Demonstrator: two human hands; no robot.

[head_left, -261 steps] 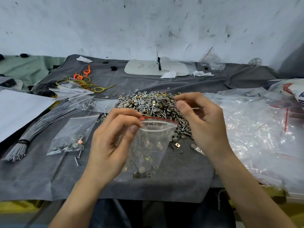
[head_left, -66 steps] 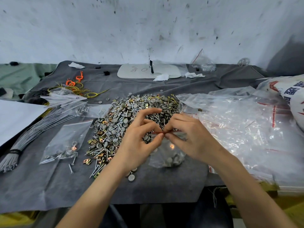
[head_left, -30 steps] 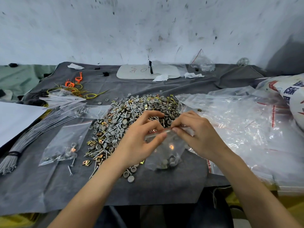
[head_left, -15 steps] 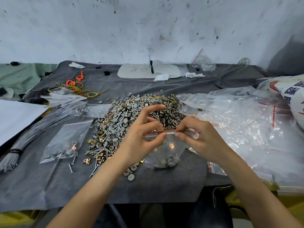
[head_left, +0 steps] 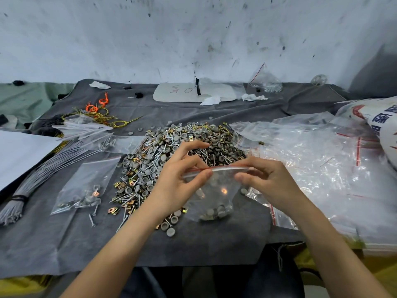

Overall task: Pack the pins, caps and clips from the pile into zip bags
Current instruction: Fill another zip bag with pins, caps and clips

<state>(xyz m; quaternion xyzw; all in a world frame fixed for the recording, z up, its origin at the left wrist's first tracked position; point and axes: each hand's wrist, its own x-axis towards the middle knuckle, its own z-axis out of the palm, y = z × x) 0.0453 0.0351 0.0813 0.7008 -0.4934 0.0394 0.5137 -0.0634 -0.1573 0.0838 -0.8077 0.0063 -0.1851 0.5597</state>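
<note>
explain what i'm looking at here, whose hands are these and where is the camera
No machine here: a person works bare-handed, and the single picture comes from a camera worn on their head, looking down. The left hand and right hand both pinch the red-striped top of a clear zip bag with grey caps in its bottom. Behind it, on a grey cloth, lies the pile of pins, caps and clips. A packed bag lies to the left, a heap of empty bags to the right.
</note>
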